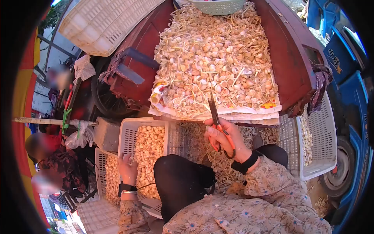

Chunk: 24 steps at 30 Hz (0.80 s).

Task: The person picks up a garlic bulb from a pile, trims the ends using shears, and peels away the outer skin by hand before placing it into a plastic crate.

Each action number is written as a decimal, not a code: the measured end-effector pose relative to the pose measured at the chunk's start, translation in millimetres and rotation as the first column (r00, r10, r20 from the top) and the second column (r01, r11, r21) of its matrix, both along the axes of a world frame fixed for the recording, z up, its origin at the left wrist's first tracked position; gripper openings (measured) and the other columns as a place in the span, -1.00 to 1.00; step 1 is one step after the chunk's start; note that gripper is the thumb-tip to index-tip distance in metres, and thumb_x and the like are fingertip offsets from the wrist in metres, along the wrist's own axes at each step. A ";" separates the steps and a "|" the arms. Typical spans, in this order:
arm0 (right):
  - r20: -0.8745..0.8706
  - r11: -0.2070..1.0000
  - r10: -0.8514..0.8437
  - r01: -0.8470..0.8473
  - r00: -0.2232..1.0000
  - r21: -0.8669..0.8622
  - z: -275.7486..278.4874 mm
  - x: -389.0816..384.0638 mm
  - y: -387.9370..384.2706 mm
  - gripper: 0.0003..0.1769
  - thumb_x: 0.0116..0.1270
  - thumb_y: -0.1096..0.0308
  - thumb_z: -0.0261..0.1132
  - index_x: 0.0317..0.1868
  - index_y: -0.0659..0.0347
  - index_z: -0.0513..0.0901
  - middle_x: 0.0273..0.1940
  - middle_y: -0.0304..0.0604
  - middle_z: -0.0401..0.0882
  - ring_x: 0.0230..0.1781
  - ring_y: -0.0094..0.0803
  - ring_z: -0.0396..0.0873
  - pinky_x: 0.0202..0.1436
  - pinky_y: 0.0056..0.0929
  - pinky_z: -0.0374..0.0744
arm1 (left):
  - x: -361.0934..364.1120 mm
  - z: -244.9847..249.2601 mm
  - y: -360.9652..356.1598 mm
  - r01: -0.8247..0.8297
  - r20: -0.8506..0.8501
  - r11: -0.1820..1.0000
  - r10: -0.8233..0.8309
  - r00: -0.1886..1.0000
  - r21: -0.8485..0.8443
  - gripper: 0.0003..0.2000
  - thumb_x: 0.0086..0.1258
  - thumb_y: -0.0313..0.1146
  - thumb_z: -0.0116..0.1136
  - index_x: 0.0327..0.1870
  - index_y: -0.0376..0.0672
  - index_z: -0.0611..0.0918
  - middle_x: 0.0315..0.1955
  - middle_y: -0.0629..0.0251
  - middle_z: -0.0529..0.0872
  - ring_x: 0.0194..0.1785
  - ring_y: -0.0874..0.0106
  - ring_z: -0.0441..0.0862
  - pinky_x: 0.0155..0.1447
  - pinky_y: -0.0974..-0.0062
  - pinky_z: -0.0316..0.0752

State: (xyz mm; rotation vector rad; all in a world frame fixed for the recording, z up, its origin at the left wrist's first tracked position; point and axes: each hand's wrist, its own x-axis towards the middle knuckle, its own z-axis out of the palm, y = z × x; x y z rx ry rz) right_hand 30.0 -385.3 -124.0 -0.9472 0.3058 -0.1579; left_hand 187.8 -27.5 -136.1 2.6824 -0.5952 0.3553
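My right hand point(229, 141) is closed around the orange handles of a pair of scissors point(214, 111). Their dark blades point away from me, over the near edge of a cloth point(249, 116) heaped with loose garlic cloves and dry stalks point(218, 62). On the left, my left hand point(127, 171) is at the side of a white plastic crate point(125, 136) holding pale garlic cloves point(150, 146). Its fingers are curled; whatever they may hold is too small to make out.
Dark red side panels point(286, 50) flank the garlic heap, with a green basket point(218, 7) at its far end. More crates stand right point(321, 132) and left point(100, 171). Garlic scraps point(230, 167) cover the ground by my knees. Another person point(62, 167) sits at left; a blue vehicle point(343, 78) stands right.
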 end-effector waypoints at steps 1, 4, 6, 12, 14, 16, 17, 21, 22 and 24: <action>-0.012 0.993 -0.110 0.109 0.994 -0.051 -0.7 0.0 -9.4 -0.53 0.23 0.10 0.27 -0.01 0.25 0.41 -0.44 -0.26 0.49 -0.60 -0.68 0.37 -0.61 -0.70 0.36 | 11.4 4.8 -10.4 0.018 0.145 0.992 -0.037 0.989 0.127 -0.75 0.17 -0.60 0.10 -0.10 -0.25 0.58 -0.23 0.19 0.60 -0.24 0.40 0.57 -0.11 0.57 0.46; 0.028 0.959 -0.258 0.253 0.966 0.129 -14.9 2.9 -34.2 -0.51 0.26 0.09 0.22 0.02 0.29 0.37 -0.34 -0.14 0.50 -0.54 -0.57 0.45 -0.57 -0.58 0.44 | 18.9 17.0 -99.0 0.184 -0.019 0.946 -0.197 0.980 -0.266 -0.77 0.17 -0.59 0.11 -0.13 -0.24 0.60 -0.23 0.16 0.62 -0.17 0.36 0.58 -0.05 0.54 0.44; 0.032 0.940 -0.220 0.204 0.975 0.272 -11.9 -0.2 -43.9 -0.51 0.28 0.09 0.19 0.05 0.29 0.37 -0.30 -0.10 0.51 -0.49 -0.52 0.48 -0.54 -0.52 0.47 | 11.6 37.0 -194.5 0.366 -0.047 0.838 -0.419 0.907 -0.405 -0.84 0.17 -0.57 0.14 -0.21 -0.27 0.62 -0.35 0.20 0.64 -0.27 0.40 0.60 -0.16 0.54 0.46; 0.108 0.935 -0.126 0.081 0.986 0.345 -14.7 -5.5 -56.8 -0.50 0.34 0.11 0.11 0.12 0.33 0.35 -0.24 -0.03 0.52 -0.43 -0.45 0.51 -0.49 -0.47 0.49 | 49.9 3.3 -343.3 0.607 0.007 0.794 -0.608 0.794 -0.022 -0.75 0.07 -0.48 0.19 -0.18 -0.23 0.60 -0.32 0.10 0.60 -0.23 0.12 0.56 -0.15 0.29 0.45; 0.143 0.951 -0.074 0.027 0.987 0.308 -17.5 -8.3 -63.0 -0.49 0.35 0.10 0.09 0.13 0.34 0.35 -0.23 -0.03 0.52 -0.42 -0.45 0.51 -0.49 -0.48 0.48 | 57.2 -4.3 -358.0 0.591 -0.030 0.796 -0.592 0.805 0.129 -0.71 0.03 -0.44 0.22 -0.15 -0.21 0.60 -0.30 0.08 0.58 -0.20 0.10 0.55 -0.13 0.24 0.44; 0.124 0.959 -0.070 0.033 0.990 0.280 -24.2 -8.4 -66.2 -0.50 0.34 0.10 0.11 0.11 0.33 0.37 -0.25 -0.04 0.53 -0.43 -0.48 0.50 -0.49 -0.51 0.46 | 58.1 -6.7 -360.2 0.553 -0.051 0.789 -0.561 0.826 0.268 -0.66 0.00 -0.42 0.24 -0.13 -0.19 0.59 -0.28 0.07 0.56 -0.20 0.12 0.54 -0.12 0.23 0.44; 0.112 0.962 -0.069 0.036 0.991 0.271 -25.8 -8.4 -67.1 -0.50 0.34 0.09 0.12 0.10 0.33 0.38 -0.26 -0.05 0.53 -0.44 -0.50 0.50 -0.49 -0.52 0.46 | 57.6 -6.5 -359.3 0.557 -0.029 0.789 -0.570 0.821 0.258 -0.65 -0.01 -0.44 0.24 -0.12 -0.19 0.59 -0.24 0.05 0.55 -0.25 0.14 0.55 -0.15 0.29 0.46; 0.071 0.967 -0.085 0.065 0.994 0.248 -23.9 -9.4 -64.6 -0.51 0.30 0.07 0.16 0.06 0.28 0.40 -0.28 -0.12 0.55 -0.47 -0.56 0.49 -0.47 -0.59 0.45 | 48.8 13.6 -344.1 0.489 -0.346 0.855 -0.517 0.783 -0.173 -0.60 0.08 -0.52 0.15 0.03 -0.19 0.52 -0.12 0.16 0.52 -0.25 0.29 0.60 -0.22 0.44 0.51; 0.085 0.977 -0.080 0.062 0.993 0.202 -22.4 -10.2 -63.6 -0.51 0.30 0.06 0.17 0.05 0.27 0.40 -0.29 -0.14 0.55 -0.47 -0.58 0.49 -0.47 -0.61 0.44 | 38.8 19.3 -338.2 0.392 -0.455 0.806 -0.579 0.677 -0.444 -0.61 0.12 -0.55 0.11 0.05 -0.20 0.50 -0.10 0.19 0.52 -0.22 0.31 0.60 -0.22 0.47 0.53; 0.109 0.993 -0.063 0.052 0.992 0.108 -18.4 -11.9 -59.5 -0.51 0.29 0.04 0.17 0.04 0.25 0.41 -0.31 -0.18 0.55 -0.48 -0.61 0.48 -0.46 -0.66 0.43 | 11.7 34.4 -321.5 0.005 -0.531 0.584 -0.741 0.412 -0.812 -0.61 0.19 -0.62 0.03 0.09 -0.20 0.47 -0.05 0.23 0.52 -0.16 0.33 0.61 -0.23 0.52 0.56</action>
